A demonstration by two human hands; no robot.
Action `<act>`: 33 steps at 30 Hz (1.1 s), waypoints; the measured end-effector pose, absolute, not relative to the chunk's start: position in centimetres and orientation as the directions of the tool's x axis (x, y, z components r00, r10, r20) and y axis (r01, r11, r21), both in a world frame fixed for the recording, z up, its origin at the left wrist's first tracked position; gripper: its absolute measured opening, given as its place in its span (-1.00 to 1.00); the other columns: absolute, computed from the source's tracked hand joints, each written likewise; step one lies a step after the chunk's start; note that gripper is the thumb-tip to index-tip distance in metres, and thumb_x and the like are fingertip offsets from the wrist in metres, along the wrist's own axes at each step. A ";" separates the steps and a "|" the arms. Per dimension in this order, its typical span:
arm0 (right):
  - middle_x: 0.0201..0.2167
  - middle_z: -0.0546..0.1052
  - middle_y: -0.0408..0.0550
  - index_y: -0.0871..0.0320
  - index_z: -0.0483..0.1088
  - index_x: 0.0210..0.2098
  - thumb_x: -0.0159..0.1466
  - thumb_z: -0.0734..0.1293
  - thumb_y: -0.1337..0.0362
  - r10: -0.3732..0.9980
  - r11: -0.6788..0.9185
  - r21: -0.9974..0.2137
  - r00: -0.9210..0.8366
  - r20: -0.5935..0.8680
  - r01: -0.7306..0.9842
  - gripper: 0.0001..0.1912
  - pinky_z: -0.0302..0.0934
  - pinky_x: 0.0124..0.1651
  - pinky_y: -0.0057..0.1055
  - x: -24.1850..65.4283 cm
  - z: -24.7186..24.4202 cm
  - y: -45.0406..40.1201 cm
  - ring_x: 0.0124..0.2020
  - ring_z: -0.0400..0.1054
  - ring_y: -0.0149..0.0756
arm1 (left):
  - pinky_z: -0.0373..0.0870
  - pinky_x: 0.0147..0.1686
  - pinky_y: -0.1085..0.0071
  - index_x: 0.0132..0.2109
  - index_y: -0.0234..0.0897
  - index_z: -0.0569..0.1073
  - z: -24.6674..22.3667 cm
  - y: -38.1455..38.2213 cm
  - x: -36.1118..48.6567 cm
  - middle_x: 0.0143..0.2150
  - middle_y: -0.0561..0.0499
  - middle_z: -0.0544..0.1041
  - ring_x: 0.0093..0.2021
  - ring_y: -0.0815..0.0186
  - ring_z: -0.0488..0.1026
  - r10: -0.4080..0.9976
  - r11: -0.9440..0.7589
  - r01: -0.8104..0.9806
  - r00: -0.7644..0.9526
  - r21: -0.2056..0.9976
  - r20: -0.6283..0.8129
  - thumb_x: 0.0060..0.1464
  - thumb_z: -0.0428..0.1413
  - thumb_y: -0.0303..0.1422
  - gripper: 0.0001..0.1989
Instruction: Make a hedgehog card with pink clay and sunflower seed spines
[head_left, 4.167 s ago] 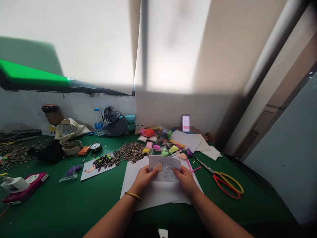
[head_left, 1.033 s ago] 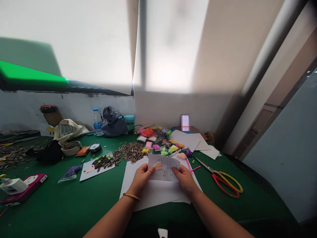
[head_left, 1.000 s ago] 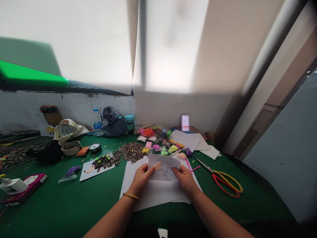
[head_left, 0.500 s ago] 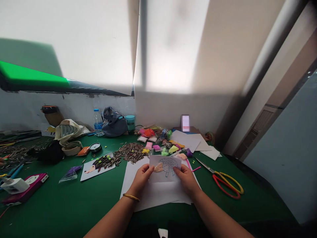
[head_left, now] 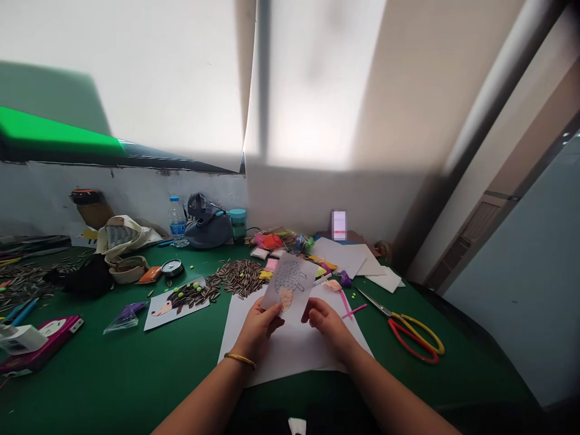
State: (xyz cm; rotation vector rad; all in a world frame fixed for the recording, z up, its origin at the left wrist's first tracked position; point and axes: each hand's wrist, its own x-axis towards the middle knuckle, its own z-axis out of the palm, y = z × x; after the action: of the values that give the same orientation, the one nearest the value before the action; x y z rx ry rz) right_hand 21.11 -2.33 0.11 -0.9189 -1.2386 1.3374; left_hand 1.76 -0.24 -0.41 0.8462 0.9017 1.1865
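My left hand (head_left: 261, 326), with a gold bangle at the wrist, pinches a small paper card (head_left: 304, 297) between thumb and fingers. On the card is an inked hedgehog-like outline, turned with its peach clay-covered face (head_left: 285, 297) downward near my thumb. Just right of the card's lower edge, my right hand (head_left: 327, 323) has its fingers loosely curled and apart, with nothing seen in them. Beneath both hands lie white paper sheets (head_left: 294, 353). A finished-looking hedgehog picture (head_left: 179, 302), made with seeds and green dots, rests to the left.
Beyond the sheets lie a sunflower seed pile (head_left: 242, 278) and bags of coloured clay (head_left: 274, 241). Large scissors (head_left: 403, 329) lie at right, blades pointing away. Pink clay strips (head_left: 348, 307) sit by the sheets. A magenta power bank (head_left: 43, 344) is at left, a phone (head_left: 339, 225) at the back.
The card, held level by both hands, has been turned upright and tilted in my left hand. My right hand has let go of it and moved slightly down and away.
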 end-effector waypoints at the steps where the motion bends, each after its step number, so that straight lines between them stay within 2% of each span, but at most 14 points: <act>1: -0.22 0.58 0.01 0.11 0.48 -0.11 0.09 0.45 -0.11 0.976 0.073 -0.984 -0.192 0.103 -0.161 -0.48 0.27 -0.06 -0.25 20.4 0.1 -2.5 -0.18 0.42 -0.12 | 0.40 -0.32 0.46 -0.01 -0.21 0.47 -0.2 -0.4 1.8 -0.14 -0.02 0.59 -0.32 0.34 0.50 0.980 0.187 -0.401 0.144 0.897 -0.140 -0.20 0.40 -0.20 -0.44; 3: -0.17 0.57 0.00 0.13 0.48 -0.09 0.12 0.44 -0.03 0.975 0.062 -0.988 -0.204 0.090 -0.139 -0.53 0.24 -0.01 -0.24 19.3 0.3 -2.6 -0.15 0.41 -0.13 | 0.41 -0.29 0.43 -0.05 -0.23 0.49 0.0 -0.6 1.8 -0.15 -0.03 0.59 -0.27 0.30 0.51 0.977 0.193 -0.393 0.166 0.899 -0.138 -0.22 0.41 -0.20 -0.46; 7: -0.36 0.55 -0.06 0.17 0.48 -0.16 0.15 0.35 0.08 0.991 0.058 -0.998 -0.117 0.061 -0.037 -0.65 0.24 -0.24 -0.31 19.2 1.1 -1.5 -0.36 0.36 -0.22 | 0.34 -0.34 0.47 -0.14 -0.27 0.53 0.0 -0.4 1.6 -0.21 -0.04 0.59 -0.27 0.29 0.48 0.984 0.131 -0.362 0.164 0.923 -0.075 -0.17 0.38 -0.17 -0.55; 10: -0.46 0.50 -0.13 0.17 0.50 -0.23 0.12 0.35 0.17 0.984 0.038 -0.996 -0.177 0.025 0.076 -0.73 0.17 -0.36 -0.37 20.4 1.8 -0.5 -0.45 0.29 -0.29 | 0.27 -0.43 0.49 -0.12 -0.29 0.54 -0.3 -0.1 1.4 -0.22 -0.06 0.59 -0.36 0.32 0.45 0.977 0.119 -0.356 0.209 0.927 -0.045 -0.17 0.37 -0.13 -0.52; 12: -0.45 0.50 -0.14 0.17 0.51 -0.25 0.11 0.36 0.19 0.980 0.036 -0.992 -0.201 0.010 0.124 -0.75 0.14 -0.37 -0.39 21.2 2.0 -0.2 -0.45 0.28 -0.31 | 0.20 -0.50 0.50 -0.15 -0.34 0.56 -0.4 -0.1 1.4 -0.30 -0.06 0.59 -0.48 0.40 0.37 0.969 0.132 -0.317 0.239 0.939 -0.056 -0.23 0.40 -0.13 -0.49; 15: -0.40 0.50 -0.14 0.15 0.51 -0.24 0.16 0.38 0.09 0.986 0.045 -0.999 -0.161 0.042 0.013 -0.72 0.14 -0.33 -0.40 21.7 1.5 -0.2 -0.41 0.29 -0.32 | 0.11 -0.57 0.52 -0.21 -0.39 0.56 -0.6 -0.1 1.7 -0.41 -0.02 0.55 -0.58 0.48 0.25 0.972 0.139 -0.272 0.222 0.952 -0.078 -0.29 0.42 -0.15 -0.49; 18: -0.40 0.52 -0.13 0.14 0.50 -0.22 0.16 0.42 -0.01 0.987 0.026 -0.989 -0.154 0.049 -0.148 -0.64 0.17 -0.25 -0.38 21.1 0.2 -0.7 -0.38 0.33 -0.32 | 0.16 -0.55 0.52 -0.21 -0.38 0.55 -0.8 0.0 1.9 -0.41 -0.01 0.55 -0.55 0.46 0.29 0.982 0.115 -0.265 0.177 0.957 -0.069 -0.26 0.39 -0.12 -0.50; 21: -0.34 0.57 -0.08 0.15 0.51 -0.23 0.05 0.52 0.03 0.976 0.012 -0.976 -0.211 0.059 -0.216 -0.61 0.23 -0.15 -0.32 20.0 -0.8 -1.0 -0.30 0.40 -0.23 | 0.22 -0.53 0.51 -0.25 -0.39 0.56 -1.0 0.1 2.0 -0.43 -0.02 0.56 -0.53 0.42 0.33 0.988 0.084 -0.230 0.143 0.970 -0.051 -0.27 0.38 -0.11 -0.52; 25: -0.20 0.61 0.00 0.14 0.52 -0.10 0.03 0.54 0.04 0.971 0.008 -0.954 -0.227 0.080 -0.300 -0.50 0.25 0.01 -0.16 19.1 -1.3 -0.8 -0.12 0.46 -0.04 | 0.26 -0.55 0.47 -0.31 -0.39 0.56 -1.1 0.0 2.2 -0.47 -0.02 0.56 -0.54 0.36 0.37 0.989 0.056 -0.166 0.143 0.985 -0.032 -0.31 0.39 -0.11 -0.53; 33: -0.14 0.61 0.08 0.18 0.51 -0.04 0.15 0.46 -0.03 0.980 0.017 -0.962 -0.186 0.070 -0.272 -0.49 0.30 -0.11 -0.19 19.9 -2.5 -0.5 -0.17 0.49 -0.03 | 0.25 -0.59 0.46 -0.38 -0.36 0.56 -1.3 0.0 2.5 -0.57 -0.01 0.54 -0.58 0.31 0.41 0.987 0.041 -0.039 0.159 0.998 -0.034 -0.22 0.35 -0.12 -0.63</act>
State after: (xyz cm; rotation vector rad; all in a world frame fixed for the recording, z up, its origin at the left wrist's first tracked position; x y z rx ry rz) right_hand 19.86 -0.52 -2.48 -0.8745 -1.1601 1.4329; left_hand 2.48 -0.04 -1.30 1.2216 1.0791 1.0849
